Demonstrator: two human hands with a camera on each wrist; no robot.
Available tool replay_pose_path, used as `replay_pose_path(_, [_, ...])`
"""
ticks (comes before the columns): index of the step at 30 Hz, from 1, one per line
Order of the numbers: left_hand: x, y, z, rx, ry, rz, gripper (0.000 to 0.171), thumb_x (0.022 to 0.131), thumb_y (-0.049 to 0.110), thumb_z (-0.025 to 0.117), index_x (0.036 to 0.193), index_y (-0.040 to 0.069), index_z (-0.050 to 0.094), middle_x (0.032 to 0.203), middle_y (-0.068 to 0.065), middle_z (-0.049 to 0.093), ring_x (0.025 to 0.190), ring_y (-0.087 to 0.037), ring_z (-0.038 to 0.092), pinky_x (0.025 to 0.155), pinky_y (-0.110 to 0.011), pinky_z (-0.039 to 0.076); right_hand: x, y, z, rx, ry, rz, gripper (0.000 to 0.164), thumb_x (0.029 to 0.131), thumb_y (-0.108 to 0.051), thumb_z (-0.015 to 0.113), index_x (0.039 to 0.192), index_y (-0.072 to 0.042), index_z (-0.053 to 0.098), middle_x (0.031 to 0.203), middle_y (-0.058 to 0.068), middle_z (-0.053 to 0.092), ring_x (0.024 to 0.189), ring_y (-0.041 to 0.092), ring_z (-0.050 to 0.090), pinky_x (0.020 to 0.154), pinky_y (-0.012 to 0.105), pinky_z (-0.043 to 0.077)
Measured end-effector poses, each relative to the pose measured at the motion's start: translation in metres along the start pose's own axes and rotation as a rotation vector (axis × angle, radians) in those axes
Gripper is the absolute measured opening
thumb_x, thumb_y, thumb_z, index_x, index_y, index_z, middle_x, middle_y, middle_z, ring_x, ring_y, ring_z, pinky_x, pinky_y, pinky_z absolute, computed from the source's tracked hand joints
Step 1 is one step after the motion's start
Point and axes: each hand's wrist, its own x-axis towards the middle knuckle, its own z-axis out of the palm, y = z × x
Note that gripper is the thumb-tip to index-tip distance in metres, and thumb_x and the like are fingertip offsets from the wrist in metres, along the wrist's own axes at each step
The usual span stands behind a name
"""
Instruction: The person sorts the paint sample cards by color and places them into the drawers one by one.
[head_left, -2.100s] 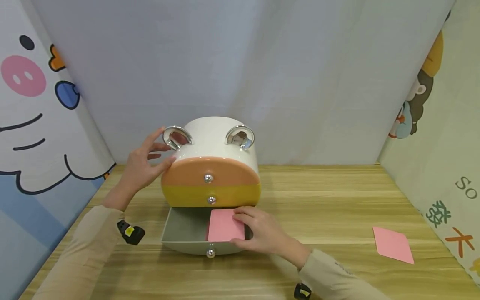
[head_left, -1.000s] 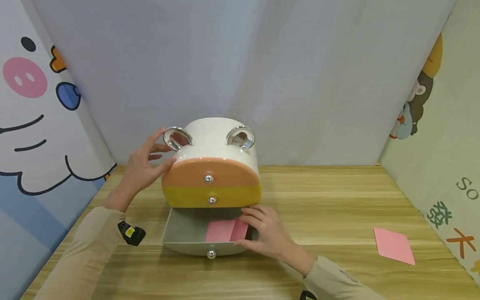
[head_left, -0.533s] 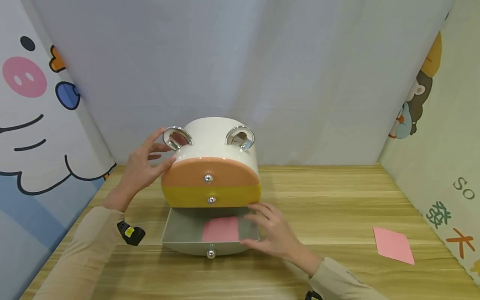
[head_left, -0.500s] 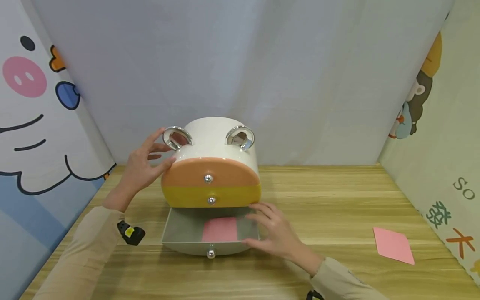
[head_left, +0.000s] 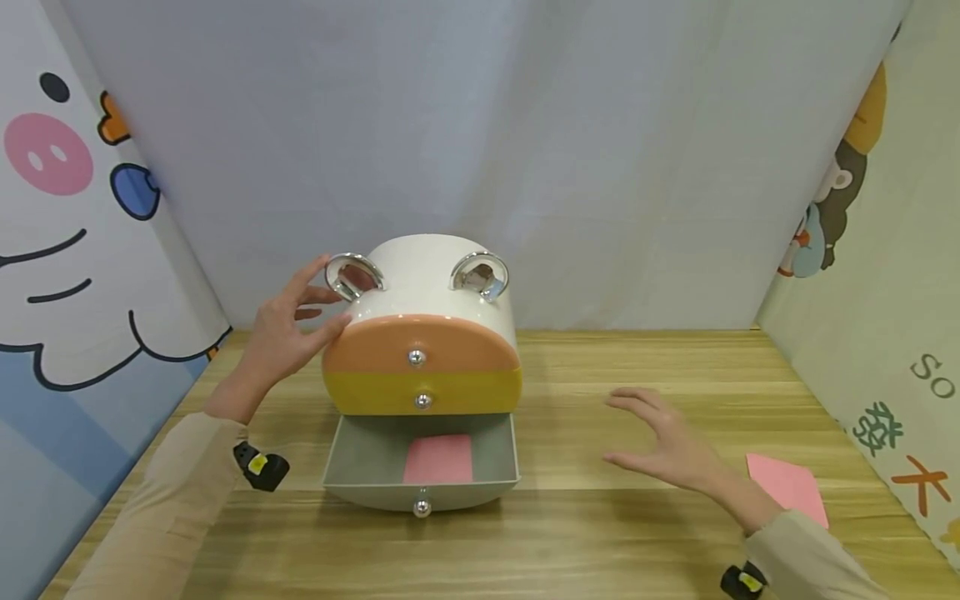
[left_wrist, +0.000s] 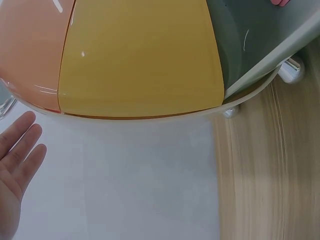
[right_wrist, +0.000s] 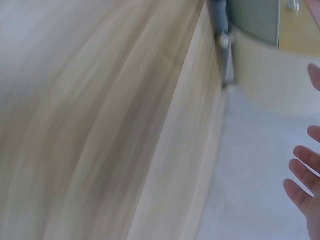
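Observation:
A small storage box (head_left: 435, 275) with a white body, two chrome ears and three drawers stands mid-table. Its grey-green bottom drawer (head_left: 360, 450) is pulled out, and a pink square card (head_left: 438, 458) lies inside. The orange drawer (head_left: 375, 346) and yellow drawer (head_left: 375, 392) are closed. My left hand (head_left: 281, 329) rests against the box's left side, thumb by the orange front and fingers beside the left ear. Over the table to the right, my right hand (head_left: 667, 446) has its fingers spread and holds nothing. A second pink card (head_left: 791, 483) lies beyond it, partly covered by the forearm.
The wooden table (head_left: 585, 533) ends at a pale curtain (head_left: 637, 208) behind the box. Printed cartoon panels (head_left: 60, 250) flank the left side, with another printed panel (head_left: 885, 333) on the right. The drawer's chrome knob (head_left: 422, 507) sticks out toward the front.
My right hand has let go of the pink card in the bottom drawer, then moved right toward the card on the table. The left hand has stayed in place.

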Motion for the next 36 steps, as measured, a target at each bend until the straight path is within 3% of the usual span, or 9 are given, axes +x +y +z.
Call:
replay_pose_path(4, [-0.001,-0.001,-0.001,0.009,-0.002,-0.008,0.071,0.080,0.008,0.067,0.142,0.014,0.032,0.103,-0.019,0.062,0.095,-0.033,0.060,0.079,-0.049,0.051,-0.029,0.027,-0.033,0.049,-0.100,0.245,0.069,0.072,-0.024,0.077,0.129,-0.001,0.045,0.126,0.020,0.046,0.113,0.040,0.043,0.086,0.058,0.039])
replay_pose_path(6, [-0.002,-0.001,-0.001,0.006,0.000,-0.007,0.071,0.080,0.007,0.067,0.142,0.014,0.032,0.102,-0.019,0.062,0.094,-0.034,0.060,0.078,-0.050,0.051,-0.045,0.041,-0.047,0.049,-0.127,0.314,0.073,0.073,-0.023,0.076,0.132,0.002,0.041,0.126,0.024,0.046,0.112,0.042,0.043,0.086,0.058,0.038])
replay_pose_path(11, [-0.003,0.000,-0.003,0.000,0.002,-0.005,0.072,0.079,0.005,0.067,0.142,0.014,0.032,0.103,-0.021,0.062,0.094,-0.036,0.060,0.078,-0.051,0.050,-0.083,0.071,-0.074,-0.042,-0.145,0.355,0.077,0.068,-0.020,0.079,0.128,0.009,0.040,0.120,0.030,0.048,0.104,0.041,0.044,0.079,0.056,0.040])
replay_pose_path(17, [-0.003,0.000,-0.003,-0.005,-0.002,-0.009,0.072,0.079,0.004,0.067,0.142,0.015,0.032,0.103,-0.021,0.062,0.095,-0.035,0.060,0.079,-0.051,0.050,-0.123,0.100,-0.091,-0.141,-0.235,0.454,0.085,0.062,-0.023,0.081,0.125,0.015,0.039,0.119,0.037,0.042,0.106,0.053,0.040,0.077,0.064,0.038])
replay_pose_path(19, [-0.003,0.000,-0.003,-0.004,-0.002,-0.009,0.072,0.079,0.005,0.067,0.142,0.015,0.032,0.103,-0.021,0.062,0.095,-0.034,0.060,0.079,-0.051,0.050,-0.132,0.107,-0.092,-0.193,-0.258,0.460,0.084,0.059,-0.025,0.082,0.122,0.014,0.043,0.115,0.035,0.045,0.103,0.050,0.043,0.077,0.057,0.042])
replay_pose_path(22, [-0.002,0.000,-0.003,-0.004,-0.002,-0.008,0.072,0.080,0.005,0.067,0.142,0.015,0.032,0.103,-0.020,0.062,0.095,-0.034,0.060,0.079,-0.051,0.050,-0.139,0.111,-0.093,-0.236,-0.286,0.464,0.081,0.057,-0.027,0.083,0.118,0.013,0.048,0.109,0.031,0.048,0.097,0.044,0.050,0.071,0.039,0.047])
replay_pose_path(25, [-0.002,0.001,-0.002,-0.007,0.001,-0.007,0.072,0.080,0.005,0.067,0.142,0.015,0.032,0.103,-0.020,0.062,0.094,-0.033,0.059,0.079,-0.051,0.051,-0.140,0.113,-0.094,-0.252,-0.310,0.469,0.076,0.058,-0.028,0.083,0.115,0.012,0.052,0.106,0.027,0.051,0.094,0.038,0.052,0.064,0.027,0.044])
replay_pose_path(33, [-0.001,0.000,0.000,-0.007,0.002,-0.003,0.072,0.079,0.004,0.067,0.142,0.015,0.032,0.102,-0.020,0.062,0.094,-0.034,0.060,0.079,-0.050,0.051,-0.139,0.114,-0.094,-0.252,-0.310,0.463,0.066,0.060,-0.030,0.082,0.107,0.011,0.057,0.092,0.010,0.053,0.077,0.005,0.046,0.060,0.021,0.042])
replay_pose_path(36, [-0.001,0.000,0.000,-0.012,-0.002,-0.003,0.072,0.079,0.004,0.067,0.142,0.015,0.032,0.102,-0.020,0.062,0.094,-0.035,0.060,0.079,-0.051,0.050,-0.139,0.116,-0.094,-0.232,-0.313,0.481,0.062,0.061,-0.028,0.082,0.103,0.011,0.057,0.090,0.009,0.053,0.075,0.003,0.044,0.060,0.021,0.042])
